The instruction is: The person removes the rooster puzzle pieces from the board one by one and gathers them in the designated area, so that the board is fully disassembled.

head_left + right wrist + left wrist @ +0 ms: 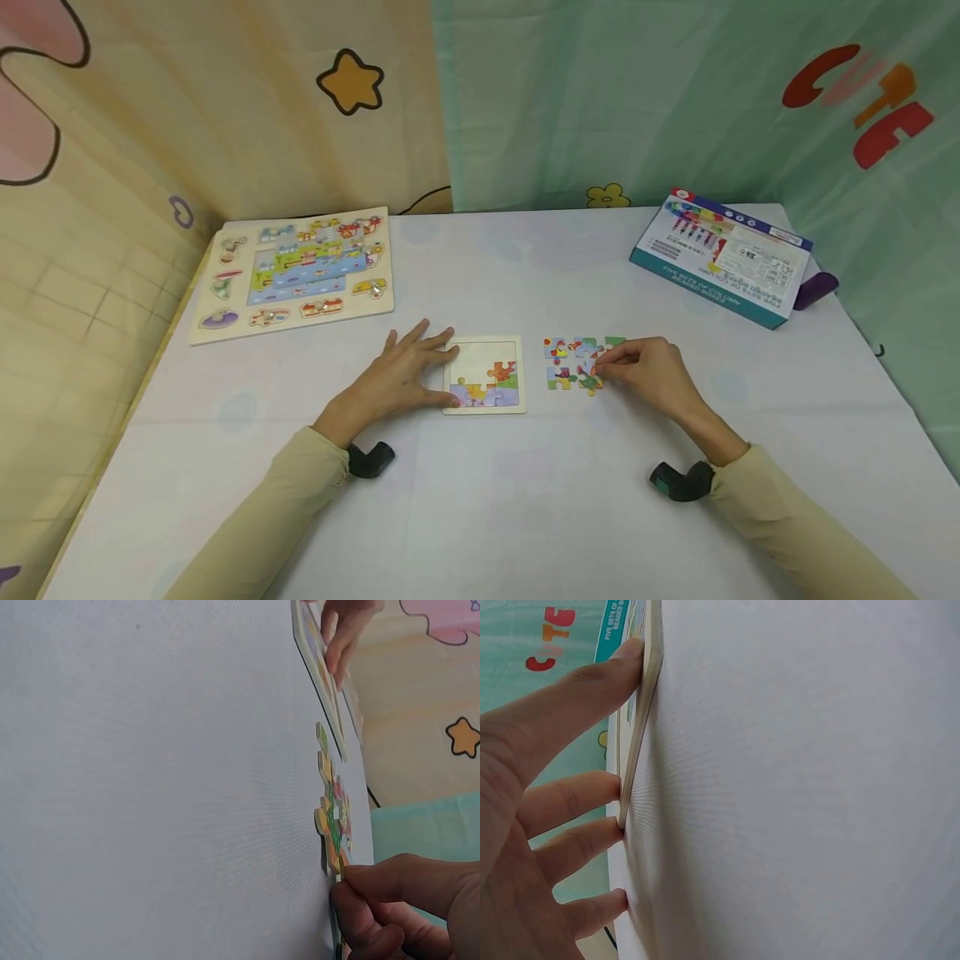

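A small square puzzle tray (522, 377) with a pale wooden rim lies flat on the table. Several colourful jigsaw pieces (480, 395) fill its lower part and right side; bare backing shows above them. With fingers spread, my left hand (397, 375) rests on the tray's left side, the thumb on its near left corner. To the tray's right, several loose jigsaw pieces (561, 348) lie in a close group. My right hand (658, 377) pinches a puzzle piece (342, 864) between thumb and index finger at that group's right side; the fingertips mostly hide it.
At the back left lies a larger wooden puzzle board (307, 287) with vehicle pictures and knobs. A flat white and teal box (720, 258) sits at the back right, with a purple object (816, 291) partly beneath it. A printed curtain (540, 108) hangs behind the table.
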Demonstrator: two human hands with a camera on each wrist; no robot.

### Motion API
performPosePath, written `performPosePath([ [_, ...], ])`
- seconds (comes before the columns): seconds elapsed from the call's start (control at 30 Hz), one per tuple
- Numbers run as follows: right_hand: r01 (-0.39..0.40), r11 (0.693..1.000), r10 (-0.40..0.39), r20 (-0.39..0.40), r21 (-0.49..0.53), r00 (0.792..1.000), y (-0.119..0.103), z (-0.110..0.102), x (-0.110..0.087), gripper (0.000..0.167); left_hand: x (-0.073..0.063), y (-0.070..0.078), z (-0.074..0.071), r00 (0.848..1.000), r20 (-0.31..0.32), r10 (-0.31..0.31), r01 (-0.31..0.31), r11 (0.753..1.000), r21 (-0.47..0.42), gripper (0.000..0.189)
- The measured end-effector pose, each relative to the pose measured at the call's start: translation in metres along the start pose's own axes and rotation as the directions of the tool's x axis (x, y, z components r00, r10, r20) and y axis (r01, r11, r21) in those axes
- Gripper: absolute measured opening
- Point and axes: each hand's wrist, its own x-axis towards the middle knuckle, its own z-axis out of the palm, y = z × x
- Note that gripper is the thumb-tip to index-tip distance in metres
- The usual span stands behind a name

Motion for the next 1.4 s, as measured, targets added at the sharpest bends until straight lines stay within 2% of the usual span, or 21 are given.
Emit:
performPosePath([
  [0.53,0.011,1.0,-0.011,0.021,0.002,1.0,0.001,-0.001,-0.001,0.012,0.001,0.0,0.001,1.0,-0.001,0.004,-0.004,1.0,0.001,0.081],
  [0.9,0.092,0.996,-0.092,-0.008,-0.017,0.996,-0.006,0.004,0.002,0.01,0.001,0.0,0.0,1.0,-0.004,0.005,-0.005,1.0,0.004,0.081],
  [1.1,0.149,0.989,-0.15,0.021,0.02,0.989,-0.023,0.016,0.008,0.013,0.0,0.0,0.0,1.0,-0.006,0.004,-0.004,1.0,0.002,0.081],
  [1.4,0.243,0.969,-0.245,0.104,0.032,0.964,-0.052,0.05,0.02,0.017,0.0,0.001,0.0,1.0,-0.002,-0.006,0.006,1.0,-0.007,0.082],
])
